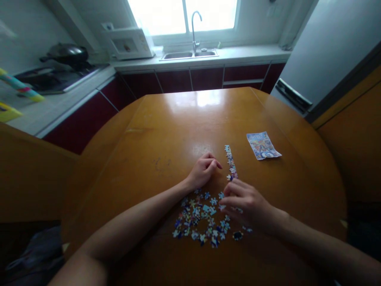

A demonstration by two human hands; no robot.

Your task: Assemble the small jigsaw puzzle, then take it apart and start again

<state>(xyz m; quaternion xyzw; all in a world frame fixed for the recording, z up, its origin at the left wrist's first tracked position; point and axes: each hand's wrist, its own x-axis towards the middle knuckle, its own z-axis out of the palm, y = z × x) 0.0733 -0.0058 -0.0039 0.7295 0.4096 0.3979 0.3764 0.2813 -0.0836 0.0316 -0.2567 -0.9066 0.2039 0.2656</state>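
My left hand (pixel 204 170) rests on the table beyond the loose jigsaw pieces (pixel 195 214), its fingers bent and drawn together. Whatever may be under those fingers is hidden. Over the right side of the pile is my right hand (pixel 245 200), its thumb and forefinger apart and the other fingers curled; I see no piece between them. A narrow strip of joined jigsaw pieces (pixel 230 160) runs away from me just past my right hand. Its near end lies close to the knuckles. One dark piece (pixel 237 235) sits apart at the pile's near right.
A creased picture sheet (pixel 262 145) lies right of the strip on the wooden table (pixel 166 135). Behind the table are a counter with a sink (pixel 178 55), a microwave (pixel 129 43) and a pan (pixel 67 53) on the stove. A fridge (pixel 330 51) stands at right.
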